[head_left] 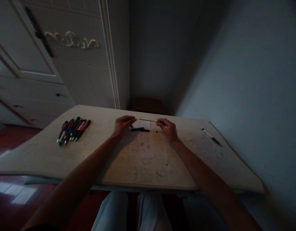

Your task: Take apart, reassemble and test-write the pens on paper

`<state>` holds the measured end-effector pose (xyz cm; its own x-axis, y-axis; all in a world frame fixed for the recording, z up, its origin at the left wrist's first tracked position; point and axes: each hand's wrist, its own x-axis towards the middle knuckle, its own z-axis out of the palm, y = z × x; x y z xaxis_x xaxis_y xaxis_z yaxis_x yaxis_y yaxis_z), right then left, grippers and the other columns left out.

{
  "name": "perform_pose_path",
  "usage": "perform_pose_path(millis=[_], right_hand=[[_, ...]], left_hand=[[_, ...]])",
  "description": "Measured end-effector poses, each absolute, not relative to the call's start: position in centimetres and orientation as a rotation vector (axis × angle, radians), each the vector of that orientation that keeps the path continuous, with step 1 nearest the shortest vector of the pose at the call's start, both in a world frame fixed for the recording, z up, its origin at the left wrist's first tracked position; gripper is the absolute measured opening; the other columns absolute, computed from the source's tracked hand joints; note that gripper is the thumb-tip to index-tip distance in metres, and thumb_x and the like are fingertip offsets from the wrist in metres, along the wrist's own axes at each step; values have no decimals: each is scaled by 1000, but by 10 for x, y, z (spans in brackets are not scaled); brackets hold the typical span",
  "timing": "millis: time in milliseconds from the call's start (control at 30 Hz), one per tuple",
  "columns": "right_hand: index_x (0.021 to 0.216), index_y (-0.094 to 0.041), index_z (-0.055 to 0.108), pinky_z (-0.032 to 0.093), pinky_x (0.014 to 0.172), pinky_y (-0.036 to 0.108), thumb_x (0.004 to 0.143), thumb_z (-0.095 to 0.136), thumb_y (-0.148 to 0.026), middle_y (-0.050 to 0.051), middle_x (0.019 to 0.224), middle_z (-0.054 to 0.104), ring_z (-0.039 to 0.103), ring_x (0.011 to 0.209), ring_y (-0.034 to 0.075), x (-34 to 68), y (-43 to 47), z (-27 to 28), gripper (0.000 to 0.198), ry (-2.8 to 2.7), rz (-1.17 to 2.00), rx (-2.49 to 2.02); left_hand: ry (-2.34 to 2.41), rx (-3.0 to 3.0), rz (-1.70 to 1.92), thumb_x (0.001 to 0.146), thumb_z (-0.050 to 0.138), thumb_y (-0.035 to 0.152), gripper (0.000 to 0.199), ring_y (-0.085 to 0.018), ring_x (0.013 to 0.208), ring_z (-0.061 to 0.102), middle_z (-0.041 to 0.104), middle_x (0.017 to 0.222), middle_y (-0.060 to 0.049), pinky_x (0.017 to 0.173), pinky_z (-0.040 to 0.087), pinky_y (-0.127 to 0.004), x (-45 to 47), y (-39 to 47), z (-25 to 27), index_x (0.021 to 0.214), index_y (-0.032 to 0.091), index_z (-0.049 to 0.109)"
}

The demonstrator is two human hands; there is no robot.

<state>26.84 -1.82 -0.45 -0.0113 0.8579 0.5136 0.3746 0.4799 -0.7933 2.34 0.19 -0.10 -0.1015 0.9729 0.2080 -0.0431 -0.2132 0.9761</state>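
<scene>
A thin dark stick (146, 120) near the far edge of the worktop (138, 175), long side running left to right, left end pinched in your left grip (124, 124), right end in your right grip (168, 128)

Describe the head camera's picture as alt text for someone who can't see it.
A person's left hand and right hand hold a thin dark rod between them over a table. Close by lie two short dark pieces and a marked paper, with bunched pens at left and one pen at right.
</scene>
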Motion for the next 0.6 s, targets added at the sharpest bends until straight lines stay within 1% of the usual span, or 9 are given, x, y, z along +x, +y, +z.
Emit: perform_pose_path(millis=[300,467,600], right_hand=[[101,-23,72,56,86,40,82,67,-38,6,96,76,71,90,23,267,-20,-5,25,-1617,525,-1061],[94,-23,74,56,83,39,80,68,-39,6,99,75,70,88,22,264,-23,-2,21,-1653,549,-1068],[92,-22,74,56,81,38,79,70,-37,6,97,75,69,86,22,265,-22,-2,20,-1627,572,-1053]], left_hand=[[1106,1306,1420,61,84,36,29,-10,47,54,67,63,-4,42,34,-22,23,3,-4,79,15,75],[1127,1404,1310,64,83,37,27,-11,46,54,64,55,-2,44,39,-23,26,-2,-3,79,15,75],[1104,1417,1299,64,83,37,28,-12,48,56,64,56,-3,47,42,-24,27,-4,-2,80,15,75]])
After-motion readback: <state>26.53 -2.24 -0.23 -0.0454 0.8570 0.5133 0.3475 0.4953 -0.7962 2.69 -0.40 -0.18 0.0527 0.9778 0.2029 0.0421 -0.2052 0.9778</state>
